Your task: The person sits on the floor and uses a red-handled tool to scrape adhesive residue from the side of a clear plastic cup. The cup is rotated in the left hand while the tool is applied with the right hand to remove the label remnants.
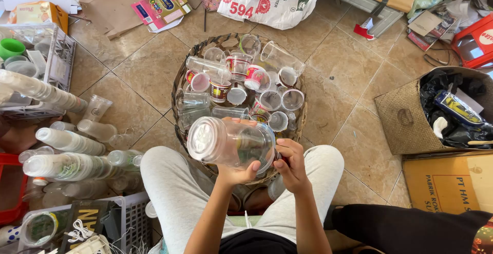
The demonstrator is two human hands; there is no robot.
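on tiled floor (149,66), basket (181,82) holds plastic cups (241,87); left hand (237,173) fingers grip stacked cups (231,142).

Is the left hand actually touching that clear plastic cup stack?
Touching. The head view shows the left hand gripping the clear cup stack from below, fingers curled against its side, above the woven basket.

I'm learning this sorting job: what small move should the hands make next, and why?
Probably pull the end cup free: the left hand holds a nested stack of clear cups sideways over the round basket, and the right hand pinches its open end.
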